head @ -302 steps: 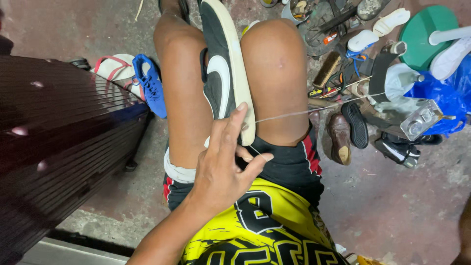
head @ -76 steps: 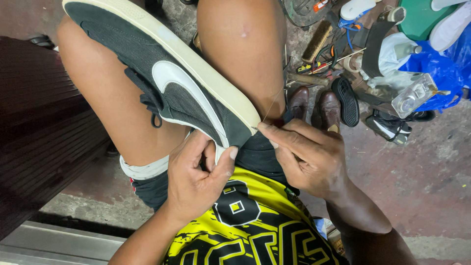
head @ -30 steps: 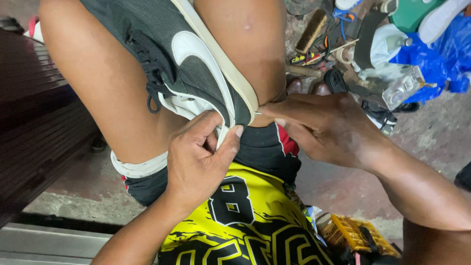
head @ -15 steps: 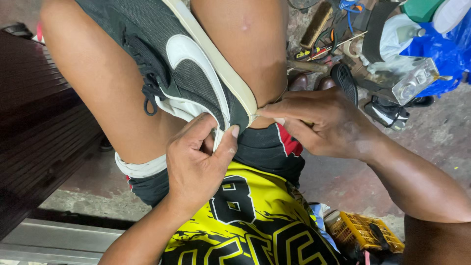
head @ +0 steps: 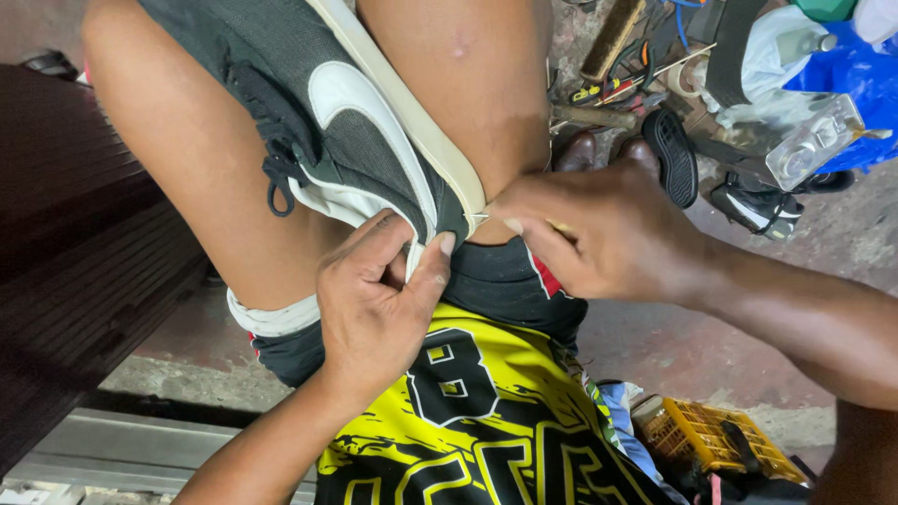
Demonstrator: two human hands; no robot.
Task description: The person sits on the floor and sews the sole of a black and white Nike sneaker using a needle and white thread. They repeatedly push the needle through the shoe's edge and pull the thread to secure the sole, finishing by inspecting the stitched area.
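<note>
A dark grey sneaker (head: 309,103) with a white curved side stripe and a cream sole lies wedged between my bare knees, heel toward me. My left hand (head: 379,299) grips its heel, thumb pressed on the heel edge. My right hand (head: 599,234) pinches a thin tool, likely a needle with thread, at the seam where the cream sole meets the heel. Its tip is hidden by my fingers. I wear black shorts and a yellow-and-black jersey.
On the concrete floor at the upper right lie dark shoes (head: 669,154), a brush (head: 613,37), a clear bottle (head: 809,145) and a blue plastic bag (head: 856,75). A yellow crate (head: 706,435) sits at the lower right. A dark ribbed surface (head: 65,262) fills the left.
My left hand, which earlier pulled a thread taut away from the upright shoe, now clamps the heel. My right hand has come in to the sole seam. The shoe has tilted.
</note>
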